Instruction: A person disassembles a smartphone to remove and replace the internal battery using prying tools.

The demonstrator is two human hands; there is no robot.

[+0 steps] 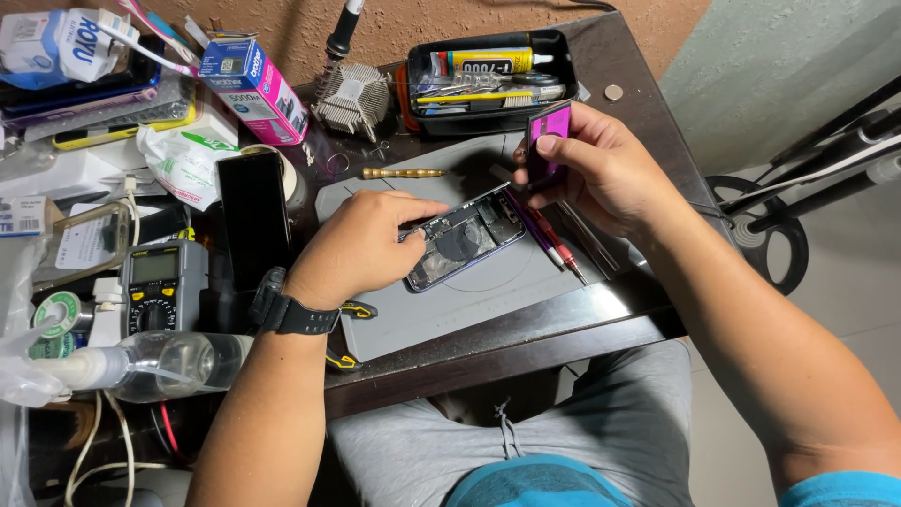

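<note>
left hand (361,246) pressing opened phone (463,238) on grey mat (488,300); right hand (601,169) pinching purple part (547,127).

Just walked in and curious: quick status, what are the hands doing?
Left hand pressing down on opened phone on grey mat. Right hand holding small purple piece above it. Screwdrivers lie beside phone.

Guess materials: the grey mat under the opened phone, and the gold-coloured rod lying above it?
Grey mat: probably silicone or soft rubber, matte, with moulded circle lines and rounded corners. Gold-coloured rod: looks like brass or brass-plated metal, shiny with ridged grip bands. Opened phone, pinned by the left hand: glossy frame, likely metal.
</note>
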